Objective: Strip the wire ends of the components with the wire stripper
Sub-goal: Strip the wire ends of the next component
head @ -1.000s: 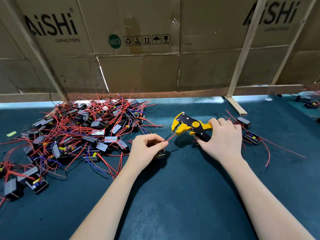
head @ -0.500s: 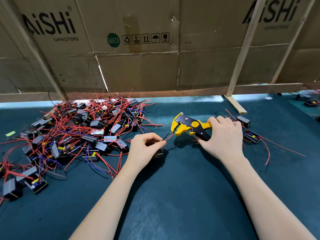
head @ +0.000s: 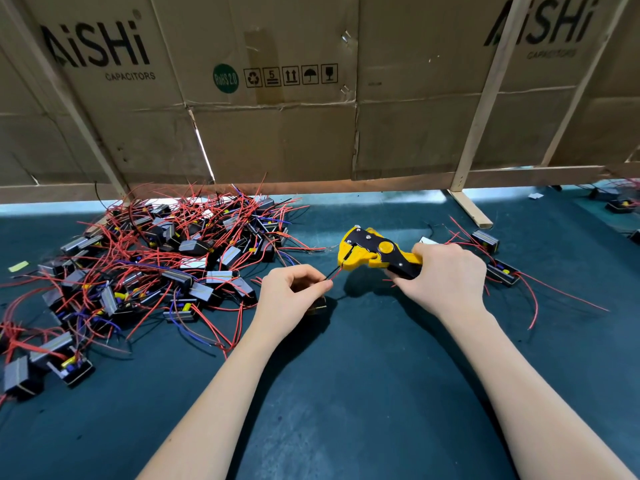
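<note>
Person at the counter [head: 346, 393], dark teal mat on top; both bare forearms reach in from the near edge. Right hand [head: 446, 275] has its grip wrapped round the handles of the yellow-and-black wire stripper [head: 372, 252]; the tool is held just above the counter, head pointing left, handles squeezed in the fist. Left hand [head: 294, 296] grip pinches a red wire [head: 335, 274] between thumb and forefinger; a thin black wire runs alongside it; the wire tips reach into the stripper's head at its lower left edge; whether the blades bite the insulation, cannot tell. A small dark component [head: 317, 303] sits under the left hand's curled fingers, mostly hidden, touching or just above the counter.

Big pile of components [head: 166, 268] to the left; dark little boxes with grey tops, red wires sticking out everywhere, some blue and purple ones mixed in; a few strays lie apart at the near left edge. Two more components [head: 502, 271] lie just beyond the right hand, red wires trailing off to the right. Cardboard wall [head: 277, 133] at the back printed AiSHi CAPACITORS, braced by wooden slats [head: 485, 95]; small yellow scrap [head: 18, 266] at far left.
</note>
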Demonstrator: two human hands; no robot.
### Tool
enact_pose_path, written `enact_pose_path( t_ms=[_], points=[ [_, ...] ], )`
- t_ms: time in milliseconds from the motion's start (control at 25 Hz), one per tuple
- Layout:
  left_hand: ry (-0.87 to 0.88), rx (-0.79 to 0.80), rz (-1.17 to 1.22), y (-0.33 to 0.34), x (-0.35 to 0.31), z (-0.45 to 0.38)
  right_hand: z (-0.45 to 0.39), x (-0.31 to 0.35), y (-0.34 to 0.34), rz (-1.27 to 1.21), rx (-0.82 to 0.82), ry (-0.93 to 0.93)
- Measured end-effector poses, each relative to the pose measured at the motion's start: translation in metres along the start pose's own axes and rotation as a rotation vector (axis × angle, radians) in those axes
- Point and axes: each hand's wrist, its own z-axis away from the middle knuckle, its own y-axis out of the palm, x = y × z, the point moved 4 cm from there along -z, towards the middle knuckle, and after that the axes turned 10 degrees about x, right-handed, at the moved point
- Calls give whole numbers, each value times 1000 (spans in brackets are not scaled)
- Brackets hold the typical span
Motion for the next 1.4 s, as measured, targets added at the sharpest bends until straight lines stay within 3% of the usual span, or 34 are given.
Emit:
enact_pose_path(
  t_ms=[280, 360, 440, 520, 560, 680, 760, 800, 880, 920, 1040, 1200, 1400],
  points=[
    [287, -229, -414, -5, -17, 7, 2, -7, -1, -60, -201, 30],
    [425, -141, -316, 2, -24, 11, 1, -14, 0, -88, -208, 80],
    [437, 30, -271, 12, -28, 12, -1, -19, 1, -126, -208, 119],
    [406, 89, -356, 15, -24, 10, -2, -23, 1, -171, -208, 142],
    [394, 41, -414, 12, -22, 9, -3, -24, 0, -185, -213, 147],
    [316, -282, -664, -14, -18, 5, -2, -25, -1, -202, -246, 153],
    [103, -474, -838, -35, -10, 4, -2, -23, -3, -216, -277, 142],
    [-53, -496, -884, -46, -3, 4, -1, -23, -3, -222, -293, 136],
    [-311, -435, -928, -59, 13, 4, 0, -22, -3, -227, -317, 127],
    [-360, -398, -975, -62, 18, 4, 0, -22, -2, -227, -320, 123],
    [-294, -384, -1084, -64, 19, 3, 0, -21, -1, -223, -317, 121],
    [-237, -498, -1010, -68, 14, 4, -1, -23, 0, -232, -312, 126],
    [-212, -453, -1003, -64, 16, 2, 1, -19, -10, -333, -327, 116]
  ],
)
